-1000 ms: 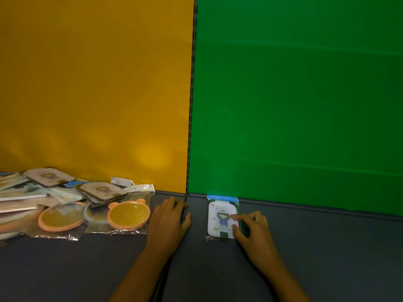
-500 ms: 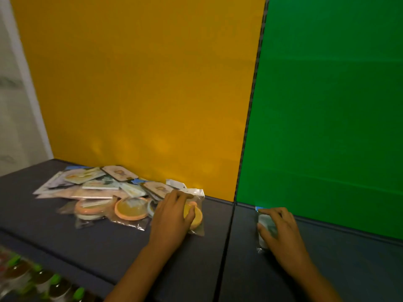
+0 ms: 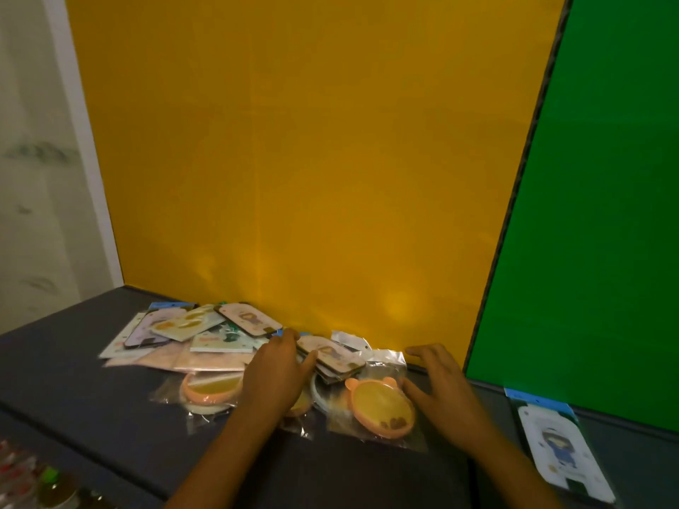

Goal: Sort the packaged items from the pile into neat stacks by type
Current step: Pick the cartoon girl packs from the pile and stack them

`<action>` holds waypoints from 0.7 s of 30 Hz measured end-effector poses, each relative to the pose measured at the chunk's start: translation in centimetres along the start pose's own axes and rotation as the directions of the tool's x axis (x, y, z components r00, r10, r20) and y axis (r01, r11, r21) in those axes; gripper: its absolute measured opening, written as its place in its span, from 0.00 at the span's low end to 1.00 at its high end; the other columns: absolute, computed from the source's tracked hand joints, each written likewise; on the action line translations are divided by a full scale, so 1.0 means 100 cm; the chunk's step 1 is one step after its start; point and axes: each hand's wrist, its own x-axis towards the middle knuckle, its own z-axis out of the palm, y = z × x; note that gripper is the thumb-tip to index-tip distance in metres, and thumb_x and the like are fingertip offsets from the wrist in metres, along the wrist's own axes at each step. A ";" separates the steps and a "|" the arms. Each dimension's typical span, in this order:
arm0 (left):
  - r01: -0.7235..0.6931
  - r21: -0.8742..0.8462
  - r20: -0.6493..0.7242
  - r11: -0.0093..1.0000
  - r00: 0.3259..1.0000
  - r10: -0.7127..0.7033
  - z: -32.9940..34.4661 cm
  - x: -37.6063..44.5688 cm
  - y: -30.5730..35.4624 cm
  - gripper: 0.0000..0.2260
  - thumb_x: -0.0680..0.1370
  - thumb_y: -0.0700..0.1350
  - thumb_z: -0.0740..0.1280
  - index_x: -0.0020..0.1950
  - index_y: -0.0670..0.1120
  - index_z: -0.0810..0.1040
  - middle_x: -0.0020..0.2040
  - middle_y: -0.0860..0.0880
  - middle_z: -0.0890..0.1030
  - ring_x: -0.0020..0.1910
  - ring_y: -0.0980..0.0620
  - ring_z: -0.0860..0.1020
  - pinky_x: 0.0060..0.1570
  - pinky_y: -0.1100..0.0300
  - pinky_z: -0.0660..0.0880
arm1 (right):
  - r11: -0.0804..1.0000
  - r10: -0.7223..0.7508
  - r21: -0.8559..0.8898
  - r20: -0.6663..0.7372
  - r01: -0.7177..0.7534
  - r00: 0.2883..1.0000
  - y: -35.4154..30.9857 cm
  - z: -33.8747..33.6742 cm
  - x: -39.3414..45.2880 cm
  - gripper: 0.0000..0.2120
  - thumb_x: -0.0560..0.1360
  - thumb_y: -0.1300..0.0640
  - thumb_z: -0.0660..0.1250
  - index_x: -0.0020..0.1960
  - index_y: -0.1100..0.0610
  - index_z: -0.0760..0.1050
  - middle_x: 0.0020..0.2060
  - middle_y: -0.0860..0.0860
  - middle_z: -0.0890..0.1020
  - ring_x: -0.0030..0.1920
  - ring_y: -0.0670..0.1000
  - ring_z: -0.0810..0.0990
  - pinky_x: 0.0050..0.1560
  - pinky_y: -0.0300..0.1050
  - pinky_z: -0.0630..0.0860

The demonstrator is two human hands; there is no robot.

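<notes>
Pile (image 3: 235, 347): packaged items are heaped loosely on the dark shelf (image 3: 66, 380), overlapping at odd angles.
Left hand (image 3: 273, 376): laid across the pile's middle, fingers spread flat and gripping nothing.
Bear-eared orange packet (image 3: 382, 404): at the pile's right edge, in slippery clear wrap.
Right hand (image 3: 441, 387): just right of the pile, fingers loose, thumb touching that packet.
White card packet (image 3: 562, 446): set alone, well right of the pile.
Risk: neighbouring packets could be dragged or slid off the shelf's near edge.

pile (image 3: 235, 347): glossy clear plastic bags | round orange item (image 3: 382, 407): smooth, shiny plastic | shelf (image 3: 73, 380): matt dark grey | yellow panel (image 3: 294, 159): smooth, faintly reflective
</notes>
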 end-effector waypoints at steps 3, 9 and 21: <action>0.016 0.061 0.059 0.998 0.998 -0.019 0.005 0.017 0.000 0.24 0.75 0.64 0.60 0.62 0.49 0.69 0.52 0.47 0.80 0.52 0.47 0.78 0.47 0.53 0.75 | 0.999 0.040 -0.017 0.012 -0.040 0.999 -0.007 0.016 0.014 0.21 0.76 0.44 0.66 0.67 0.46 0.67 0.61 0.42 0.68 0.60 0.42 0.70 0.54 0.38 0.73; 0.006 0.176 0.162 0.984 0.986 -0.035 0.019 0.040 0.007 0.31 0.73 0.70 0.58 0.65 0.48 0.66 0.57 0.47 0.77 0.56 0.46 0.77 0.48 0.53 0.72 | 0.993 0.114 -0.010 0.014 -0.113 0.993 -0.013 0.038 0.022 0.20 0.77 0.49 0.65 0.67 0.46 0.66 0.62 0.42 0.67 0.55 0.41 0.70 0.45 0.32 0.68; 0.000 0.192 0.281 0.981 0.958 -0.055 0.015 0.053 0.007 0.31 0.70 0.69 0.65 0.61 0.47 0.68 0.59 0.47 0.77 0.59 0.47 0.75 0.52 0.54 0.71 | 0.988 0.141 0.059 -0.015 -0.140 0.990 -0.013 0.040 0.027 0.16 0.77 0.49 0.66 0.64 0.47 0.68 0.59 0.42 0.68 0.56 0.42 0.71 0.48 0.32 0.69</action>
